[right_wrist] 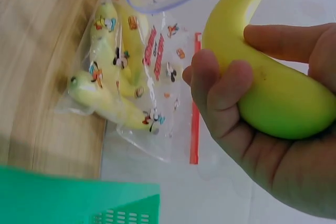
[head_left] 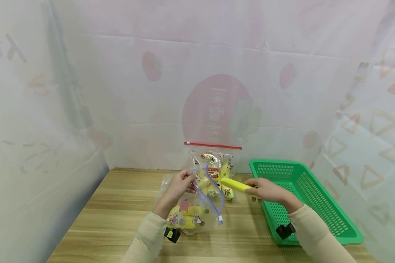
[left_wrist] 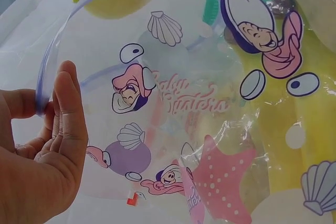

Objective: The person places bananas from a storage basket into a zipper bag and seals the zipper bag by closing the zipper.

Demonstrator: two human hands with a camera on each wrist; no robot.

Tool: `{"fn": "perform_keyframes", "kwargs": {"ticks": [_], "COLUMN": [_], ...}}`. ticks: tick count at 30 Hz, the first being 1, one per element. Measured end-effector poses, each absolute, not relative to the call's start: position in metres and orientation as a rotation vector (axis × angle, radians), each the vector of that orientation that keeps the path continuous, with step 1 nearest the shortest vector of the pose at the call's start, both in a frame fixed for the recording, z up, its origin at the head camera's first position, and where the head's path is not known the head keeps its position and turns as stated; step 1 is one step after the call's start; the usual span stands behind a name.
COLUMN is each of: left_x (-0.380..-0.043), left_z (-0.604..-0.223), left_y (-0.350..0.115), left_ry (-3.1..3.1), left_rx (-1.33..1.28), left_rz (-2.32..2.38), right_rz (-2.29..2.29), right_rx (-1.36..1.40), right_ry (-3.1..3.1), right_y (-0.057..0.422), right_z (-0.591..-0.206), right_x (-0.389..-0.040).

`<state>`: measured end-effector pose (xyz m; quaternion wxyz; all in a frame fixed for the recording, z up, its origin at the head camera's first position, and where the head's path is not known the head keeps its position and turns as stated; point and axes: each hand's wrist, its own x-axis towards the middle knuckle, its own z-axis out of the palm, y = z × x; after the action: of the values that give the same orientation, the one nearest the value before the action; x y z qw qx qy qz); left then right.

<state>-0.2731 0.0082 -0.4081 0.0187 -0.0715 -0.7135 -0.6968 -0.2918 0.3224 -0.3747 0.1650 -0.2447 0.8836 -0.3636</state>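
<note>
My left hand (head_left: 177, 186) pinches the rim of a clear zip bag (left_wrist: 197, 95) between thumb and fingers. The bag's purple zip edge (head_left: 211, 205) gapes in a loop, with its white slider at the lower right. Through the printed plastic, yellow fruit (head_left: 187, 221) shows in the bottom. In my right hand (head_left: 268, 190) is a yellow banana (right_wrist: 283, 93), greenish at the thick end, with fingers and thumb curled round it. From the head view, its tip points left at the bag's mouth.
A second zip bag (head_left: 214, 157) with a red closure leans upright against the back wall sheet, holding several yellow bananas. To the right stands a green plastic basket (head_left: 335, 208), under my right forearm. The wooden table (head_left: 112, 215) ends at the sheet.
</note>
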Motion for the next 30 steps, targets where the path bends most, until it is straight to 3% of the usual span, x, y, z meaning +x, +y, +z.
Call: {"fn": "perform_keyframes", "kwargs": {"ticks": [30], "left_x": [-0.273], "left_z": [-0.407], "left_y": [0.008], "left_ry": [-2.203], "left_rx": [-0.22], "left_rz": [-2.17], "right_rz": [-0.753], "right_rx": [-0.916], "right_ry": [2.751], "right_y": [0.246], "right_z": [-0.395], "right_x": [-0.283]}}
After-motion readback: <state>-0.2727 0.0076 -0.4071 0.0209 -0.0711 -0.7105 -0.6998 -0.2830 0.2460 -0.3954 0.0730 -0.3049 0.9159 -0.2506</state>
